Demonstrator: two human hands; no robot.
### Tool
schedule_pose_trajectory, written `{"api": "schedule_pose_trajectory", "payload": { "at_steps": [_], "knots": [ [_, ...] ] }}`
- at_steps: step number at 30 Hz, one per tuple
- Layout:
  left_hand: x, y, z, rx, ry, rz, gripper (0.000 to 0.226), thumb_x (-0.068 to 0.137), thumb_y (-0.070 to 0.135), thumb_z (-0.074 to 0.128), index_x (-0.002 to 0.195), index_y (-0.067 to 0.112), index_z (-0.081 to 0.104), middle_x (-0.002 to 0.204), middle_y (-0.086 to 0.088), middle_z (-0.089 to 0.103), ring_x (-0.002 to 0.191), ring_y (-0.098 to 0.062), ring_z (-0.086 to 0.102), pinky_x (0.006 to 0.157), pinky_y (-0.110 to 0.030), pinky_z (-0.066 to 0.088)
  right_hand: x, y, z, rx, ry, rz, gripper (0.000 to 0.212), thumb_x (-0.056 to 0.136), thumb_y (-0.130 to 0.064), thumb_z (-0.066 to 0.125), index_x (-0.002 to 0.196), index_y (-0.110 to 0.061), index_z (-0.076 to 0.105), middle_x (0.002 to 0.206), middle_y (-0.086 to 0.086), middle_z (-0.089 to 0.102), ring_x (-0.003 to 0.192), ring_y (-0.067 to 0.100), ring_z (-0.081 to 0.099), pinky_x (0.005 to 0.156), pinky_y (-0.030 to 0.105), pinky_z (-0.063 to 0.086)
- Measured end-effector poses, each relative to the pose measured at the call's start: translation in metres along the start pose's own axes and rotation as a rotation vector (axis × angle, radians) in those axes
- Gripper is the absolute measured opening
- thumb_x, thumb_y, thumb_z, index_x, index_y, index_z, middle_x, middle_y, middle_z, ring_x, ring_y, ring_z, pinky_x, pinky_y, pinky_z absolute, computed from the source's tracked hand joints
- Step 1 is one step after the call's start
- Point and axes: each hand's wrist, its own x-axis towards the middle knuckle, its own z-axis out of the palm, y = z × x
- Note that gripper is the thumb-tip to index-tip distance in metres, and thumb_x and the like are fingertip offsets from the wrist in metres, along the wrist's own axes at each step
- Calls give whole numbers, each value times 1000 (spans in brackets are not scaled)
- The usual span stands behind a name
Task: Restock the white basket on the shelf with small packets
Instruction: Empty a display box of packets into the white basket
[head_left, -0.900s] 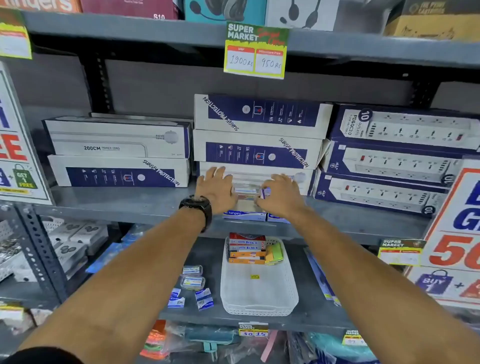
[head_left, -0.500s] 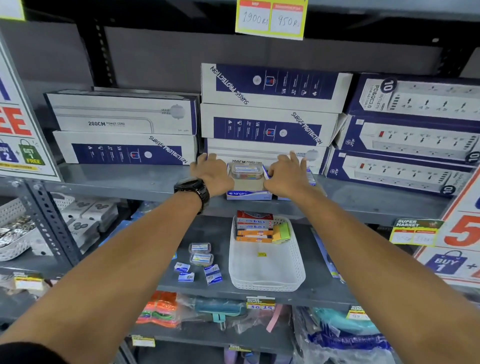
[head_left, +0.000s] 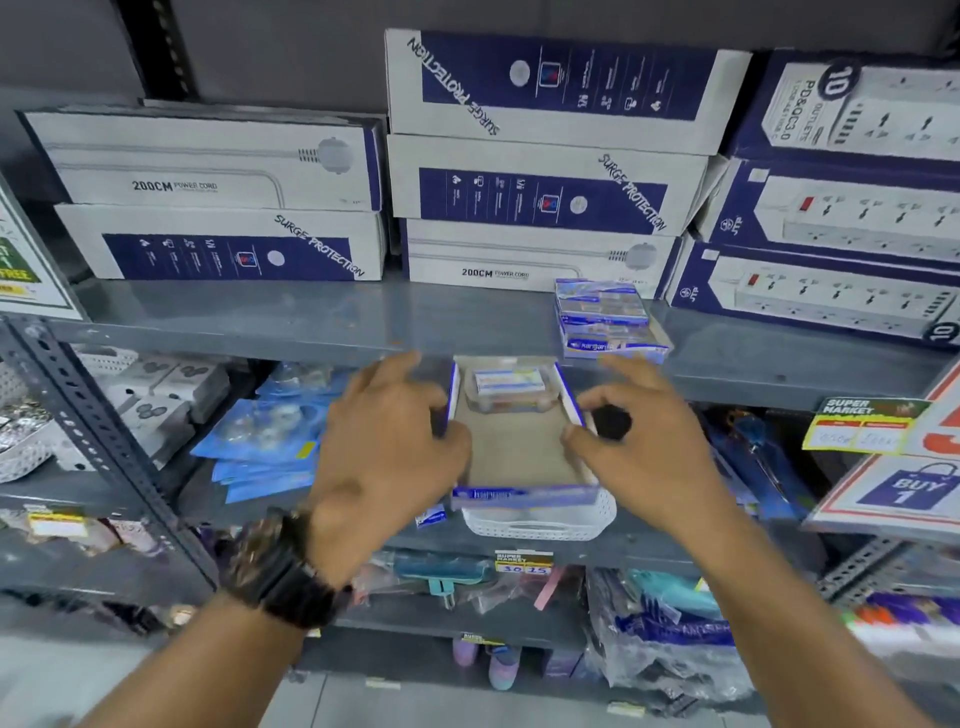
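I hold an open cardboard tray box with blue sides between both hands, in the air in front of the shelf. A small clear packet lies at its far end. My left hand grips the box's left side, my right hand its right side. The white basket stands on the lower shelf right under the box; only its front rim shows. A wrapped stack of blue packets sits on the upper shelf edge.
Long white and blue power strip boxes are stacked at the back of the upper grey shelf. Blue blister packs lie left of the basket. A price tag hangs below it. A sale sign stands at right.
Both hands have pulled the open box off the upper shelf and lowered it over the white basket. The wrapped stack stayed on the shelf. The view has tilted down and moved closer.
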Motion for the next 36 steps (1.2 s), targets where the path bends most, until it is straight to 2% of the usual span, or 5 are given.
{"api": "schedule_pose_trajectory", "payload": {
  "at_steps": [8,13,21,26,36],
  "knots": [
    [-13,-30,95,48,3,14,31,67,35,54,84,18,73,140,-8,52,124,-35,47,98,-49,46,-23,75,55,-21,46,43,20,67,-9,73,85,-17,73,134,2,54,136,23,37,111,31,30],
    [14,-53,166,54,-61,-85,25,73,33,55,84,15,69,144,-6,45,130,-32,36,98,-51,43,4,127,104,-86,32,115,23,63,-16,72,86,-15,74,131,0,56,131,22,41,108,32,36],
    [62,-93,268,178,-265,-273,37,82,38,55,114,23,65,158,-9,20,142,-35,16,110,-60,25,47,209,184,-223,-102,179,36,68,-28,58,95,-11,74,122,8,65,117,29,55,100,43,46],
    [91,-104,304,253,-377,-276,38,86,33,47,121,22,60,160,-10,10,145,-37,4,114,-63,12,67,235,217,-329,-238,289,36,69,-25,66,103,-15,73,121,6,65,115,29,55,99,41,45],
    [99,-109,330,387,-457,-262,33,92,30,47,117,28,66,153,-11,26,138,-37,21,110,-58,22,79,250,248,-485,-414,319,24,80,-21,65,103,-14,67,108,9,66,106,33,58,96,46,47]
  ]
}}
